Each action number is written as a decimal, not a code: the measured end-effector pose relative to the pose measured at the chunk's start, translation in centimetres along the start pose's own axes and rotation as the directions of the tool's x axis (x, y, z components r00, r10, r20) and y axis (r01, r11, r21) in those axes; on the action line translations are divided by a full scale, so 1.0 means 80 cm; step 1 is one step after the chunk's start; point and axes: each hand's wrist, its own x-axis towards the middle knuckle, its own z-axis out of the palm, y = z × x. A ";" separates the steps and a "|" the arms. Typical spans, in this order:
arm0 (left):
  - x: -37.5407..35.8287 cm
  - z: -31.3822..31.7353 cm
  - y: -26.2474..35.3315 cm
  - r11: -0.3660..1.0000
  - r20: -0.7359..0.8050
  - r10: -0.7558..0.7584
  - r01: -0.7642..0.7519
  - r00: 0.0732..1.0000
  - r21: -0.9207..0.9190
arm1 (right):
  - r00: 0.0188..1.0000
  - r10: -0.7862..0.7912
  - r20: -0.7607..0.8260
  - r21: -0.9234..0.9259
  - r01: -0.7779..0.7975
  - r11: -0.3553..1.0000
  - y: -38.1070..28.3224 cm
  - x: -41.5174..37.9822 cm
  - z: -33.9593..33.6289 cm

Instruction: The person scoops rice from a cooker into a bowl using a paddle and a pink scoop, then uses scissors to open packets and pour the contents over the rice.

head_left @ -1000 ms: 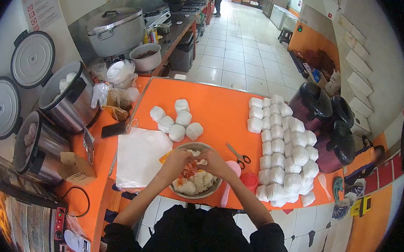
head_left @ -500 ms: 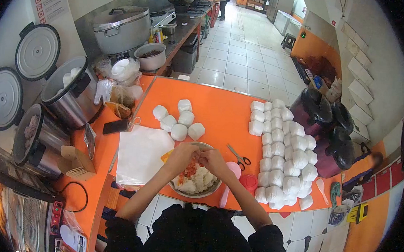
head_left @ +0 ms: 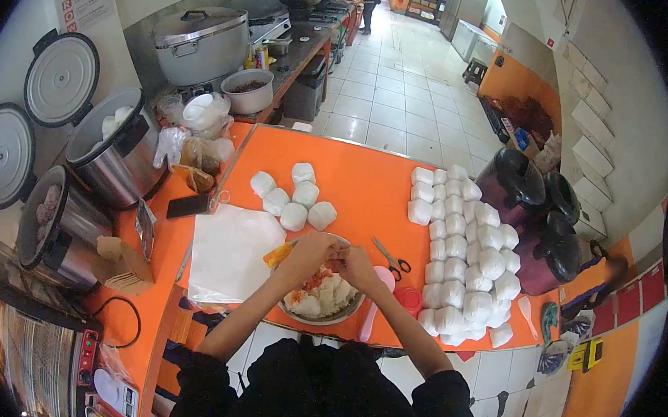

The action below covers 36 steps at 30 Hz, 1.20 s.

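Note:
A metal bowl (head_left: 348, 312) sits near the table's front edge, holding white rice (head_left: 329, 295) with a chunky red-orange topping (head_left: 313, 282). Over its far side my left hand (head_left: 309, 255) and my right hand (head_left: 353, 266) meet, fingers closed together. What they pinch is too small and covered to make out. A yellow-orange piece (head_left: 277, 255) shows beside my left hand; whether that hand grips it is hidden. To the right of the bowl lie a pink rice paddle (head_left: 369, 321), scissors (head_left: 392, 261) and a red round container (head_left: 408, 300).
White sheets (head_left: 231, 257) lie left of the bowl. Several white wrapped bundles (head_left: 294, 216) stand beyond it, and a large stack of them (head_left: 454, 256) is on the right. A phone (head_left: 188, 207), open cookers (head_left: 113, 150) and dark cookers (head_left: 544, 250) flank the table.
The view has shifted slightly. My hands stay together over the bowl, with small finger movements; the yellow-orange piece shows a little more beside my left hand.

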 end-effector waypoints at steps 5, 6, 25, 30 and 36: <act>0.003 -0.025 -0.006 0.986 0.118 -0.049 0.067 0.992 -0.151 | 0.996 0.031 0.081 -0.078 -0.024 0.997 -0.016 0.009 -0.018; -0.001 -0.030 -0.010 0.978 0.049 -0.054 0.063 0.997 -0.199 | 0.997 0.025 0.077 -0.078 -0.019 0.997 -0.011 0.011 -0.019; -0.136 0.009 -0.153 0.878 -0.454 -0.478 0.428 0.752 -0.215 | 0.933 0.306 0.188 0.169 -0.338 0.926 0.091 0.023 0.016; -0.132 0.018 -0.151 0.855 -0.454 -0.517 0.409 0.725 -0.319 | 0.973 0.206 0.104 -0.132 -0.192 0.973 0.082 0.030 0.025; -0.133 0.018 -0.142 0.816 -0.456 -0.572 0.417 0.682 -0.400 | 0.980 0.166 0.106 -0.027 -0.164 0.986 0.086 0.027 0.010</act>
